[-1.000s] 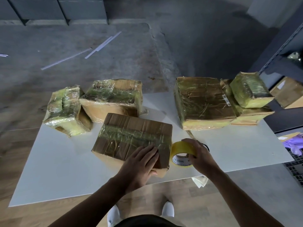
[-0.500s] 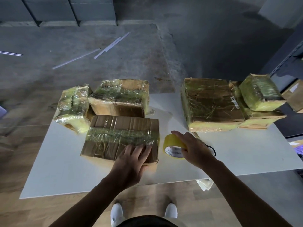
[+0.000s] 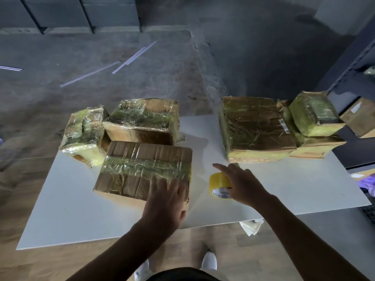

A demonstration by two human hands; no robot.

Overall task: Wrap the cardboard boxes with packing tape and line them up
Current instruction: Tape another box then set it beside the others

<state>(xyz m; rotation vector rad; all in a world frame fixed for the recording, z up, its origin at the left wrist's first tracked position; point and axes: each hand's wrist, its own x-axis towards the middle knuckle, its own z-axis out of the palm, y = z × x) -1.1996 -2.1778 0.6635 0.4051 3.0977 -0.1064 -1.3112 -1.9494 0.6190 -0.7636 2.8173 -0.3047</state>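
Gripping the tape roll (image 3: 218,184) right of the nearest box (image 3: 142,167), right hand (image 3: 242,184) hides its right side; left hand (image 3: 165,201) lies flat, covering that box's near corner.

White table (image 3: 60,220) spans left of the left hand (image 3: 164,201). Pale strips (image 3: 134,57) on concrete floor (image 3: 60,47) far beyond it. White shoes (image 3: 210,260) on wood floor (image 3: 60,264) nearer than it. Dark rack (image 3: 355,63) and purple item (image 3: 369,181) right of the right hand (image 3: 243,185).
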